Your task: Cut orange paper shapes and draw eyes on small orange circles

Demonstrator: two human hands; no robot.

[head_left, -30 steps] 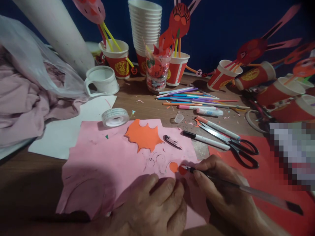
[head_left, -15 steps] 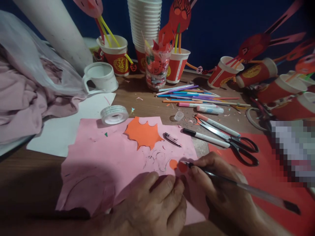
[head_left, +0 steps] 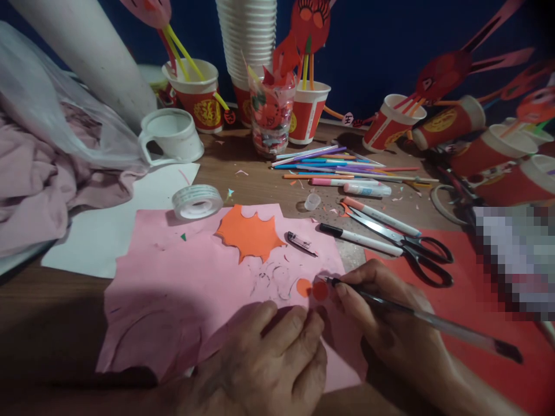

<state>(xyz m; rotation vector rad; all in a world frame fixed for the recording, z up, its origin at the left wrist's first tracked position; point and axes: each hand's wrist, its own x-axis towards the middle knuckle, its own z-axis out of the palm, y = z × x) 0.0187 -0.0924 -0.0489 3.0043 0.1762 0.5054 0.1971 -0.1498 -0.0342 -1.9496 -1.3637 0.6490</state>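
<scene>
My right hand point(head_left: 385, 312) grips a slim pen point(head_left: 437, 325) with a clear barrel. Its tip is by the upper right edge of a red-orange paper circle point(head_left: 320, 291). Just left of that lies a brighter orange circle point(head_left: 304, 288). Below both, my left hand point(head_left: 277, 358) rests palm down on a pink sheet point(head_left: 160, 266), fingers stretched and holding nothing. Black ink marks show on the pink sheet near the circles. Above them are a spiky orange paper cutout point(head_left: 249, 233) and a loose pen cap point(head_left: 301, 244).
Right of the sheet lie scissors point(head_left: 418, 247), a black-capped marker point(head_left: 364, 240) and red paper point(head_left: 468, 346). A tape roll point(head_left: 184, 203) and white mug point(head_left: 171, 136) stand left. Behind are colored sticks point(head_left: 329, 164), a scrap-filled clear cup point(head_left: 269, 138) and red paper cups point(head_left: 203, 110).
The pen tip has shifted from the top of the red-orange circle to its upper right edge, uncovering more of it. My left hand stays in place. The camera view has moved slightly.
</scene>
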